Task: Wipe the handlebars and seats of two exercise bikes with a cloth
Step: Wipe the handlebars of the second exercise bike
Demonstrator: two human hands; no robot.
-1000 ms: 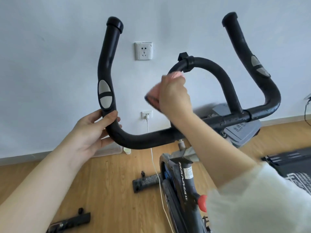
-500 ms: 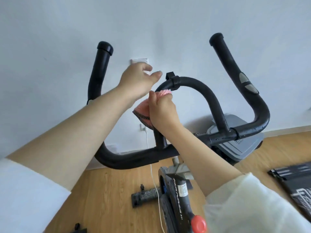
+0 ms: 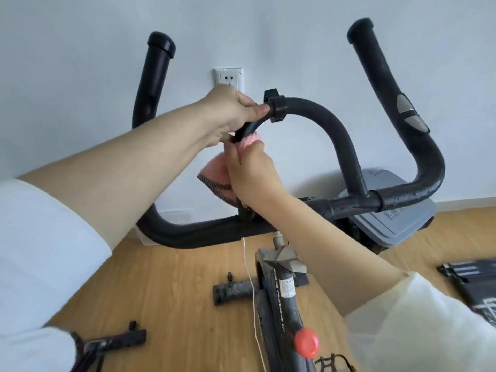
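Observation:
A black foam-covered handlebar fills the view, with two upright horns and an arched inner loop in the middle. My left hand is closed around the left top of that loop, beside a black clamp ring. Just below it my right hand grips a pink cloth with a dark mesh edge, pressed against the loop's left leg. The bike's frame stem and a red knob show beneath. No seat is in view.
A white wall with a socket stands close behind the bars. A grey device sits on the wooden floor at right, a dark mat further right. Black foot bars and a white cable lie on the floor.
My left hand left the left horn, crossed over and took hold of the top of the inner loop. My right hand with the cloth slid down the loop's left leg.

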